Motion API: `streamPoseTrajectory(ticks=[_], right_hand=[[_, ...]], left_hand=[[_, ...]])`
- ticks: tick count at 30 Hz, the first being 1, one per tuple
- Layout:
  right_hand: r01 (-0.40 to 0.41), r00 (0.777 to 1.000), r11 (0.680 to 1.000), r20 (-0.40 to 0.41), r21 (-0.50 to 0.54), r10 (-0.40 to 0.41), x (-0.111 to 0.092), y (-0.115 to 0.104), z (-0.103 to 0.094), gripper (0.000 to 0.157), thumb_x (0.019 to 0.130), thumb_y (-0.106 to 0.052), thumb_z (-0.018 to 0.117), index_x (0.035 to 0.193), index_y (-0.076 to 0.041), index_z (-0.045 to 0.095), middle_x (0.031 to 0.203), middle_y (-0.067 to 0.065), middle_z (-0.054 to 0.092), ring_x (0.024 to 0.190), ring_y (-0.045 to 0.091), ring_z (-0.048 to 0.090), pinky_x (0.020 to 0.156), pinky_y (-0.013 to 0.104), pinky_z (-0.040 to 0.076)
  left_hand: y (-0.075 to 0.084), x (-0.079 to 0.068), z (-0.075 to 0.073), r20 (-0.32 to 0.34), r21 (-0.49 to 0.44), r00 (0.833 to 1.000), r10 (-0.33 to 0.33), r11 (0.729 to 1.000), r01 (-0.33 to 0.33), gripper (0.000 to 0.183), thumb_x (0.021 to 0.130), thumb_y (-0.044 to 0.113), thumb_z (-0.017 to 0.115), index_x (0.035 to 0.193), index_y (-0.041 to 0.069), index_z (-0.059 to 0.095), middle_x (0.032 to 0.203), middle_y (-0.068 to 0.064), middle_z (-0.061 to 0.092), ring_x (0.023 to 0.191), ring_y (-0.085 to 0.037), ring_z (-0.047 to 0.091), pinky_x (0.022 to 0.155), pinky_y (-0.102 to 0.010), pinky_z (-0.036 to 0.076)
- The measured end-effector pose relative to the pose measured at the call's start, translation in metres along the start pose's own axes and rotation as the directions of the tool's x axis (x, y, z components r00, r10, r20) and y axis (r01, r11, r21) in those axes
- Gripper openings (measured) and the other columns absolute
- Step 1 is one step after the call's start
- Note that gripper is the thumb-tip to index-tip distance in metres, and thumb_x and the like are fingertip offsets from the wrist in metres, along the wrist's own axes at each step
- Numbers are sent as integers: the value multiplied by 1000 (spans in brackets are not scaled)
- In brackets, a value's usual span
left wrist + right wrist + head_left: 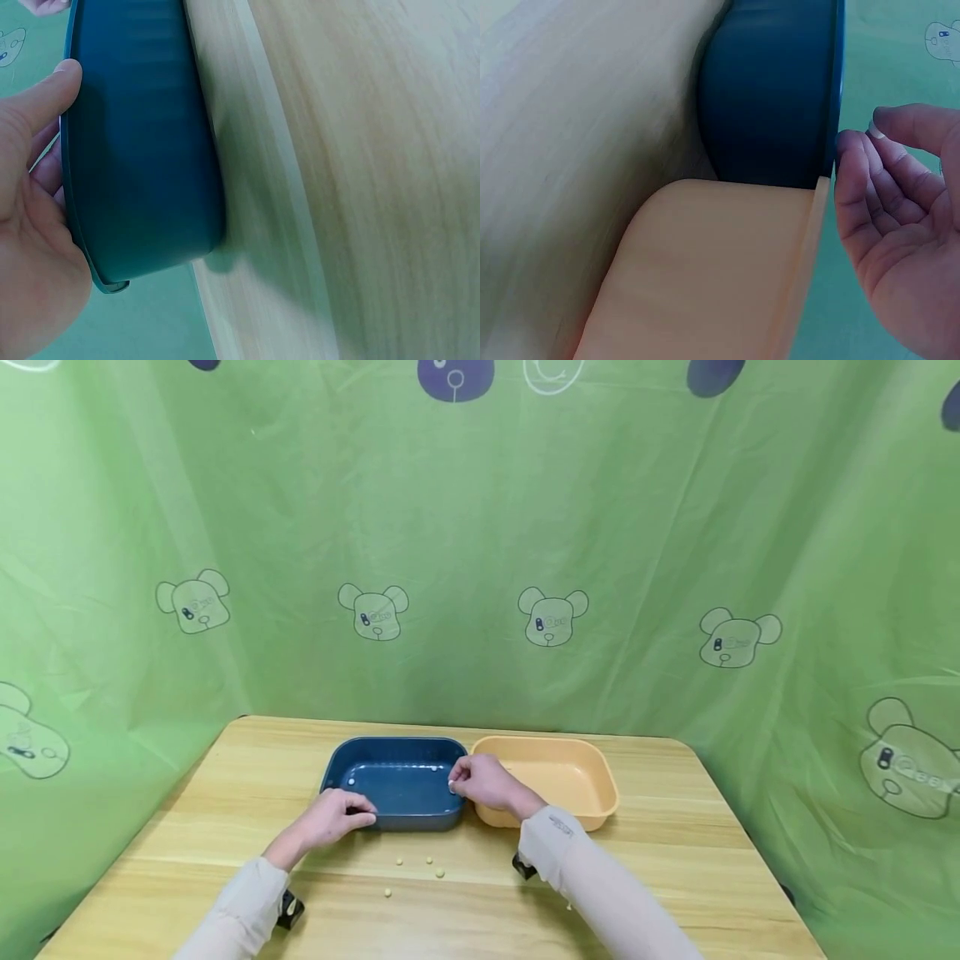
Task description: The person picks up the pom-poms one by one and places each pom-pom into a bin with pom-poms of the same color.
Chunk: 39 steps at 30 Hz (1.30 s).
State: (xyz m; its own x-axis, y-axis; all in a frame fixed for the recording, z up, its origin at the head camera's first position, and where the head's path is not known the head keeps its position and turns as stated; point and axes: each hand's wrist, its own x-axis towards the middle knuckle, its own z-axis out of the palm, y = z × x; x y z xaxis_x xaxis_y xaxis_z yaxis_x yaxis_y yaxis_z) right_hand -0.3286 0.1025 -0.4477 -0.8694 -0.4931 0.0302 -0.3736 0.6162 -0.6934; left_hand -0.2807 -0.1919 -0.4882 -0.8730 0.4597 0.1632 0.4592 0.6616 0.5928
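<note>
My left hand grips the front-left rim of a dark blue plastic basin, with its thumb over the rim and its fingers on the inner side. Over the basin's right end is my right hand, pinching a small white piece between thumb and fingertips. Inside the basin lie small white round pieces, one at the left and one farther back. A pale orange basin stands against the blue one on its right, partly covered by my right hand and wrist.
Several small pale yellow balls, such as this ball, lie on the wooden table in front of the blue basin. Another small pale bit is beside the right sleeve. A green printed curtain surrounds the table's back and sides.
</note>
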Motion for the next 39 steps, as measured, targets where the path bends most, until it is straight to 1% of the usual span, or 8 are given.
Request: streamPoseTrajectory(ticks=[4, 9, 20, 23, 27, 30, 34, 39], right_hand=[[-4, 1000, 1000, -5, 2, 4, 2, -2, 1, 4, 86, -6, 65, 86, -3, 66, 73, -1, 60, 69, 12, 55, 63, 24, 48], [-37, 999, 999, -8, 24, 37, 6, -2, 0, 4, 87, -4, 63, 87, -2, 66, 75, 1, 60, 71, 13, 56, 64, 24, 48], [-71, 997, 997, -12, -18, 71, 18, 1, -4, 4, 86, -4, 63, 87, -2, 66, 75, 0, 60, 70, 12, 55, 64, 24, 48], [-71, 997, 997, -16, -28, 71, 20, 3, -4, 4, 86, -4, 63, 87, -3, 66, 74, 0, 60, 69, 12, 55, 63, 23, 47], [-49, 998, 998, -35, -43, 48, 24, 4, -5, 4, 86, -5, 63, 87, -2, 67, 74, 1, 60, 68, 12, 55, 62, 23, 47], [-45, 998, 998, -45, -49, 42, 26, 6, -4, 5, 86, -4, 64, 88, -1, 67, 74, 0, 61, 68, 11, 55, 62, 23, 47], [-55, 997, 997, -50, -59, 52, 29, 10, -3, 6, 85, -5, 64, 89, -2, 68, 74, 0, 61, 68, 10, 55, 62, 22, 47], [-84, 995, 995, -57, -49, 81, 32, 11, -3, 7, 85, -5, 64, 89, -2, 69, 74, 0, 62, 69, 11, 55, 63, 23, 47]], left_hand=[[-1, 0, 0, 3, -1, 1000, -2, 1000, 2, 11, 89, 24, 67, 93, 16, 74, 90, 7, 69, 87, -14, 64, 76, -30, 50], [-2, -1, 1, 3, 5, 1000, 1, 1000, -1, 11, 89, 23, 67, 92, 16, 74, 90, 7, 69, 88, -14, 64, 77, -31, 50], [0, -1, -1, -1, 13, 1000, 12, 1000, -12, 11, 88, 22, 67, 92, 15, 74, 90, 7, 69, 88, -14, 64, 77, -31, 50], [1, 0, -1, 0, 17, 1000, 14, 1000, -14, 11, 89, 22, 67, 92, 15, 74, 90, 6, 70, 88, -15, 64, 77, -31, 50], [1, 0, -2, -6, 19, 1000, 14, 1000, -14, 9, 88, 21, 67, 92, 16, 74, 90, 6, 70, 88, -14, 64, 77, -31, 50], [1, -1, -3, -4, 12, 1000, 29, 1000, -29, 10, 88, 22, 67, 91, 15, 74, 89, 5, 70, 86, -14, 64, 75, -31, 50], [1, -1, -3, 2, -1, 999, 43, 999, -43, 10, 89, 22, 67, 91, 14, 74, 89, 5, 70, 85, -12, 63, 74, -30, 51], [2, -1, -2, -2, -6, 999, 37, 999, -37, 10, 89, 23, 67, 91, 15, 74, 89, 6, 70, 85, -12, 63, 75, -30, 50]])
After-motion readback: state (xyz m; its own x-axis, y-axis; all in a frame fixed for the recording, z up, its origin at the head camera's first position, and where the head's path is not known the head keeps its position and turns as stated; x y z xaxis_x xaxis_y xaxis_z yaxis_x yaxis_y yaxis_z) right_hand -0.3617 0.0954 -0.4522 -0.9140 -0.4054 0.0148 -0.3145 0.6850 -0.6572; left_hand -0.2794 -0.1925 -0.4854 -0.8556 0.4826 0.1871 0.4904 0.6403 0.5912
